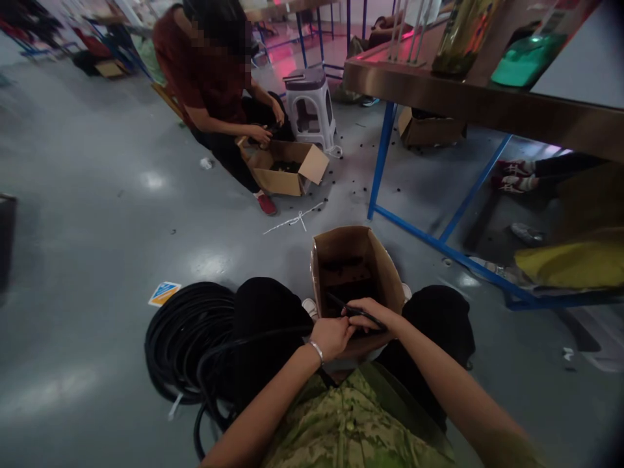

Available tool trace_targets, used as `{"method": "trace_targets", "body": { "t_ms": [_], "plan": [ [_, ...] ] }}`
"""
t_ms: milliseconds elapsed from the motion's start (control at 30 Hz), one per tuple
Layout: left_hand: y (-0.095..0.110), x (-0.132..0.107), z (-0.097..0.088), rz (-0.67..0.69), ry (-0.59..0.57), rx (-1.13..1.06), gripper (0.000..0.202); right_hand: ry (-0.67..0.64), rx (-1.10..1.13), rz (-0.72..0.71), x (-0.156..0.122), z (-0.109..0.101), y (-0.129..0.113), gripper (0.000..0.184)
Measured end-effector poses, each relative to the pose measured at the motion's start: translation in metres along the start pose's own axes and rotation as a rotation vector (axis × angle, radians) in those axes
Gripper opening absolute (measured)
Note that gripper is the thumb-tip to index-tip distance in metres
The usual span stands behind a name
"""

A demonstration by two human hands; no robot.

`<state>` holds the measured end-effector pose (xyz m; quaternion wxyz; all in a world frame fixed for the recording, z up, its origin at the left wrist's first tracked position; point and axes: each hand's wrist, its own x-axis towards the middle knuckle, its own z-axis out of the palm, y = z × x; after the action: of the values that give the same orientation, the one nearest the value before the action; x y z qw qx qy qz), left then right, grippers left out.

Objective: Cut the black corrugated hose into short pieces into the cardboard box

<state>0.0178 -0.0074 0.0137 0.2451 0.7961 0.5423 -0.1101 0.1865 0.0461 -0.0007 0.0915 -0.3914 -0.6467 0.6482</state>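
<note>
Dim overhead light is pooling as soft white glare patches on the grey floor [97,195]; pink light is spilling in at top centre. Left hand [334,338] and right hand [375,315] are reading sharp, the black hose [185,338] is losing detail in shadow, and frame corners are smearing and darkening.

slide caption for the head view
Left hand and right hand grip a black hose above an open cardboard box

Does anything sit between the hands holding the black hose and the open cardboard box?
Nothing visible does. The left hand and right hand grip the black hose just over the cardboard box, whose top stands open. The hose coil lies on the floor to the left, away from the opening.
</note>
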Motion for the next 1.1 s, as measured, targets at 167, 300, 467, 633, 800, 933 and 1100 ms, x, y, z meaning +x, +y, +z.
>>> {"method": "trace_targets", "body": {
  "t_ms": [167, 300, 467, 633, 800, 933, 1100],
  "plan": [
    [-0.014, 0.003, 0.004, 0.006, 0.049, -0.034, 0.033, 0.057, 0.037, 0.016, 0.006, 0.005, 0.020, 0.033],
    [-0.041, 0.017, 0.000, -0.319, 0.322, -0.271, 0.031, 0.445, 0.107, 0.140, 0.009, -0.004, 0.030, 0.033],
    [-0.070, 0.043, -0.019, -0.309, 0.641, -1.030, 0.040, 0.694, 0.268, 0.169, -0.006, -0.024, 0.028, 0.041],
    [-0.069, 0.057, -0.014, -0.222, 0.570, -1.162, 0.037, 0.513, 0.011, 0.059, -0.017, -0.013, 0.024, 0.049],
    [-0.055, 0.049, 0.005, -0.294, 0.506, -0.897, 0.035, 0.479, -0.149, 0.095, -0.011, 0.025, 0.016, 0.046],
    [-0.047, 0.038, 0.002, -0.299, 0.458, -0.692, 0.033, 0.489, -0.271, 0.190, -0.008, 0.040, 0.013, 0.047],
    [-0.041, 0.031, 0.001, -0.261, 0.404, -0.564, 0.032, 0.467, -0.241, 0.148, -0.012, 0.044, 0.024, 0.045]
  ]
}}
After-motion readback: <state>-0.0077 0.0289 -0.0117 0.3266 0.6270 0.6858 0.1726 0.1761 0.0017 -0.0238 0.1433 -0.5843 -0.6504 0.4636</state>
